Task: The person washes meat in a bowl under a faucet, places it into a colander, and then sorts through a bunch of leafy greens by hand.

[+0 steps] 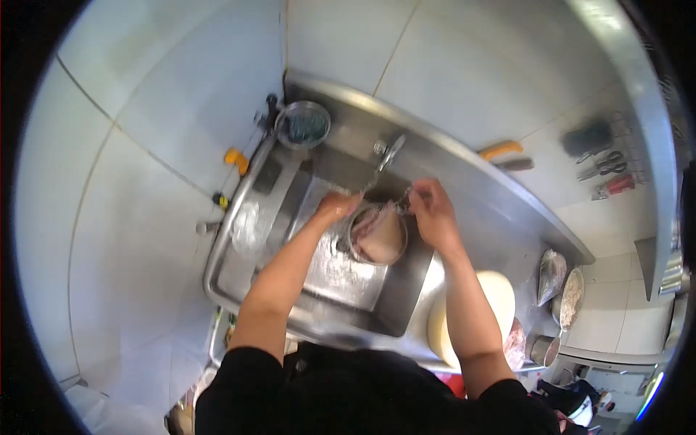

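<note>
2 bare hands, left hand (335, 206) and right hand (433, 214), over 1 round steel bowl (378, 235). 1 stainless steel sink (341, 272), 1 chrome tap (389, 152), 1 round metal strainer (303, 125), 1 round pale chopping board (475, 312), 1 pair of grey scissors (607, 164).

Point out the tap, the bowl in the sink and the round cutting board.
tap (389, 152): head view, on its lever.
bowl (353, 251): head view, left rim.
cutting board (500, 293): head view, bare top.

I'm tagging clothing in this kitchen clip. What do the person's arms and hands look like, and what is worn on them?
Both arms are bare from above the elbow down. Short black sleeves end at the upper arms. Left hand and right hand are bare, ungloved.
</note>
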The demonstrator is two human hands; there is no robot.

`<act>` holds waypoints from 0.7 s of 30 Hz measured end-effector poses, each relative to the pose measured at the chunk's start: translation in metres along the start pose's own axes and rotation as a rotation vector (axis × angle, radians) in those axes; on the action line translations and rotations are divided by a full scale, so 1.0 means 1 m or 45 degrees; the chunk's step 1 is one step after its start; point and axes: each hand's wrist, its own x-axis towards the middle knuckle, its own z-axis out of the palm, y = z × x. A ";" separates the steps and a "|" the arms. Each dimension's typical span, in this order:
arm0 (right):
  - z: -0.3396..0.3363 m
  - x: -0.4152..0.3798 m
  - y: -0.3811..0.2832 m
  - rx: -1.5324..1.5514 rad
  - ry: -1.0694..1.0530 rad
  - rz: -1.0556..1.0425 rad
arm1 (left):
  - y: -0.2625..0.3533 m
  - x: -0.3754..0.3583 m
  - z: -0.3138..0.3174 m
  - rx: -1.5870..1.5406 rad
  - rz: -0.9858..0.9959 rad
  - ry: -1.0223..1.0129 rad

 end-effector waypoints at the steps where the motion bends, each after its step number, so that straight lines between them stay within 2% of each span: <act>1: -0.022 -0.004 -0.021 0.054 0.001 0.040 | -0.007 0.008 0.001 0.488 0.095 0.154; 2: -0.049 -0.006 -0.048 0.113 0.012 0.060 | 0.005 -0.004 -0.010 0.605 0.065 0.104; 3: -0.080 -0.010 -0.069 0.068 -0.004 -0.047 | 0.020 -0.020 -0.020 0.789 0.165 0.253; 4: -0.112 -0.013 -0.091 0.014 -0.025 -0.140 | 0.022 -0.029 -0.033 0.494 0.255 0.234; 6: -0.171 -0.027 -0.142 -0.191 0.128 -0.283 | 0.055 -0.070 -0.050 0.557 0.577 0.647; 8: -0.226 -0.040 -0.184 -0.320 0.320 -0.575 | 0.097 -0.103 -0.082 0.459 0.701 0.691; 9: -0.247 -0.049 -0.205 -0.250 0.432 -0.670 | 0.114 -0.115 -0.099 0.448 0.734 0.709; 10: -0.264 -0.055 -0.226 -0.175 0.539 -0.767 | 0.134 -0.129 -0.116 0.437 0.762 0.731; 12: -0.289 -0.051 -0.270 -0.124 0.613 -1.057 | 0.192 -0.178 -0.143 0.501 0.974 0.923; 14: -0.291 -0.033 -0.316 -0.288 0.743 -1.074 | 0.243 -0.225 -0.157 0.360 1.160 1.128; 16: -0.299 0.008 -0.360 -0.724 0.529 -1.414 | 0.291 -0.268 -0.168 0.319 1.438 1.279; 18: -0.282 0.048 -0.396 -0.981 0.507 -1.620 | 0.334 -0.309 -0.173 0.331 1.599 1.339; 19: -0.263 0.047 -0.408 -0.937 0.531 -1.484 | 0.353 -0.327 -0.174 0.344 1.753 1.384; 21: -0.265 0.067 -0.429 -0.993 0.168 -1.200 | 0.392 -0.356 -0.171 0.430 2.057 1.499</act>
